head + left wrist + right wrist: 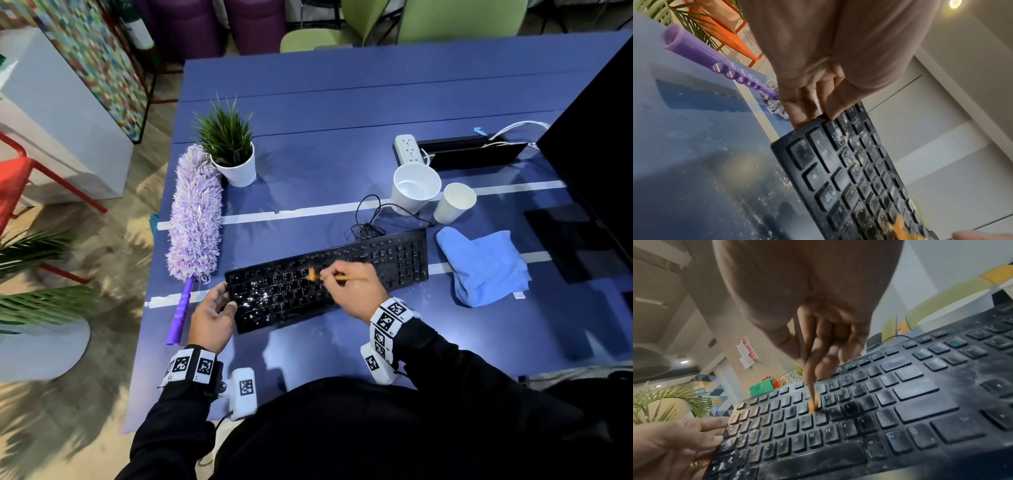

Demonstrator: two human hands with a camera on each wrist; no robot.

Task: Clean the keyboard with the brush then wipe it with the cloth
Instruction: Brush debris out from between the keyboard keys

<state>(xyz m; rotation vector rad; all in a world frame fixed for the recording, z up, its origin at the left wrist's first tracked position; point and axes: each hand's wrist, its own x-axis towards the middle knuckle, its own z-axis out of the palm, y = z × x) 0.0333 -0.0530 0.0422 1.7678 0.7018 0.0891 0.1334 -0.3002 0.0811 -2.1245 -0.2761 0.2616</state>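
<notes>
Blue table: keyboard, cloth, duster.

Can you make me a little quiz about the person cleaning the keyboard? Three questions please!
1. True or false: the blue cloth is being rubbed on the keyboard right now.
2. Which hand holds the little brush? A) left hand B) right hand C) both
3. Fill in: the white crumbs lie mostly on the keyboard's ____ end, beside the purple duster.

Key:
1. False. The cloth lies on the table, to the right of the keyboard, with no hand on it.
2. B. The left hand grips the keyboard's end.
3. Left.
</notes>
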